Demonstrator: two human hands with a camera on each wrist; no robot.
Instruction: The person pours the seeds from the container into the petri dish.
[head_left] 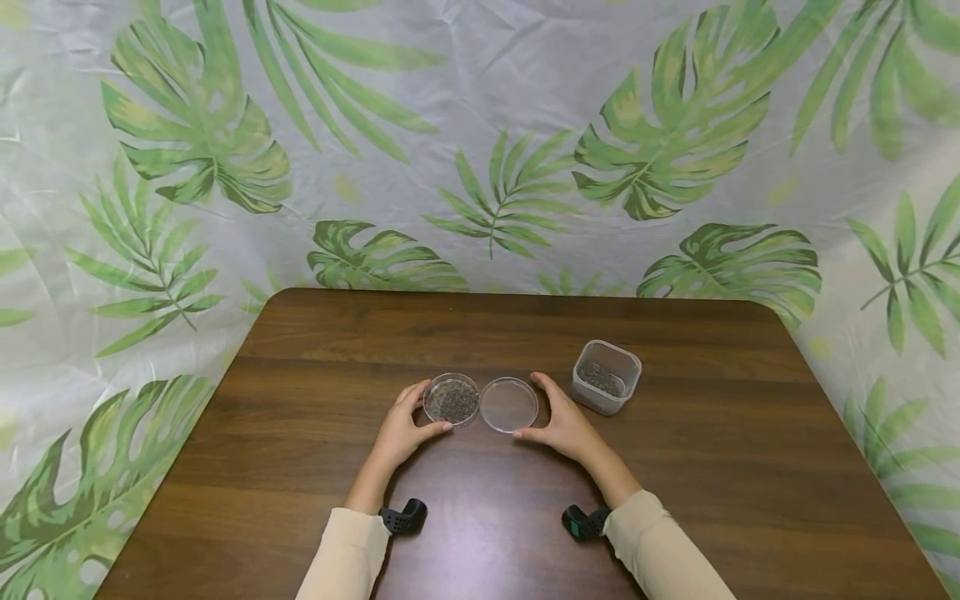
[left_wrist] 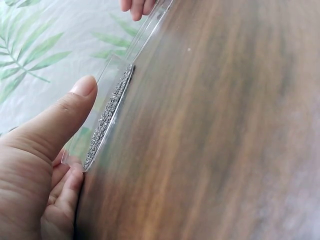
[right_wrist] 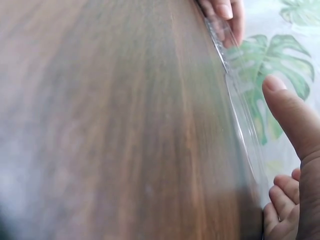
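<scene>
A round clear petri dish (head_left: 452,400) holding dark grey grains lies on the table. My left hand (head_left: 402,427) holds it at the left side, thumb at the near rim and fingers at the far left edge. Just to its right is a second clear round piece (head_left: 509,406), shallow like a dish lid, with nothing visible in it. My right hand (head_left: 564,423) curves loosely around that piece's right side, thumb by the near rim. In the right wrist view, the thumb (right_wrist: 287,107) appears apart from the clear rim (right_wrist: 242,125).
A squarish clear plastic tub (head_left: 607,377) with more dark grains stands behind and right of my right hand. The brown wooden table (head_left: 337,333) meets a leaf-patterned cloth (head_left: 495,108) at its far edge. Each wrist wears a black band (head_left: 403,517).
</scene>
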